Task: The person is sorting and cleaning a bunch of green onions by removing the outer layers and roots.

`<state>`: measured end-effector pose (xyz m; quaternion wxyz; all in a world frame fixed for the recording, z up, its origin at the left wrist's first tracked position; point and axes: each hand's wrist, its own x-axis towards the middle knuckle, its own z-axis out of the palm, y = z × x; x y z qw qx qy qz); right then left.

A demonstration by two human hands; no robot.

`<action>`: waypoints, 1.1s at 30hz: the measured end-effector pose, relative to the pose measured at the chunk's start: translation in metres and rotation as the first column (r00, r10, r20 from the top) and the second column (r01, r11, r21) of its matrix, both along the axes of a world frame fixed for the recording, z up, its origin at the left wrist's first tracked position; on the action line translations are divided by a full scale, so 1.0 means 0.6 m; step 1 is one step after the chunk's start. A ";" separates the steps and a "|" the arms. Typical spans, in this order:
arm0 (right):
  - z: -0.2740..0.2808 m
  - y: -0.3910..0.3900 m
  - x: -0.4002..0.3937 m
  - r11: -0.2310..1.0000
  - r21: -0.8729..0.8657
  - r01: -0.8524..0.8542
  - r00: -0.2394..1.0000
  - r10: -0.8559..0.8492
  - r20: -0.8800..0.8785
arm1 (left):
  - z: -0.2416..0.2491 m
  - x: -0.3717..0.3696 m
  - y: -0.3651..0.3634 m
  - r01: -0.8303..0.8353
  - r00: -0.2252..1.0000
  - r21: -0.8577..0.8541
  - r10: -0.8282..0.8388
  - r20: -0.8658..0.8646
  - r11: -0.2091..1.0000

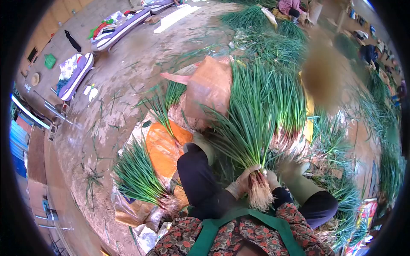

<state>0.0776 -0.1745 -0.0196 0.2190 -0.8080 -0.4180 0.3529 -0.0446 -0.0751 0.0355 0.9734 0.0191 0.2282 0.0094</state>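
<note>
Long green-leaved onion bunch with pale stringy roots (250, 145), held between dark-trousered knees (195, 168)

Far left, brown earthy floor (72, 166) offers the widest room. Nearer, a spread green onion pile (139, 170) lies beside an orange plastic sheet (166, 138). The left hand (241, 183) curls closed around the bunch's stalks; the right hand (272, 179) touches their other side, its closure unclear. The step looks like gathering the stalks; the next move calls for a firm hold clear of the knees. Rightward, strewn green leaves (331, 141) crowd close.
</note>
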 end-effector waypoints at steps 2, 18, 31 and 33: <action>-0.076 -0.032 0.007 0.999 0.003 -0.052 0.984 0.052 -0.168 | 0.033 -0.004 0.012 0.013 0.998 0.042 -0.016 0.059 0.999; 0.050 0.028 0.056 0.953 0.208 0.218 0.968 -0.186 -0.167 | -0.026 0.020 -0.001 0.143 0.970 0.114 -0.116 -0.215 0.983; -0.074 -0.074 0.175 0.729 -0.308 -0.611 0.503 0.658 0.560 | 0.070 -0.007 0.040 -0.092 0.987 0.090 0.079 0.141 0.992; -0.123 -0.095 0.246 0.898 -0.101 -0.428 0.862 0.439 0.255 | 0.106 -0.017 0.057 -0.154 0.976 0.126 0.131 0.173 0.980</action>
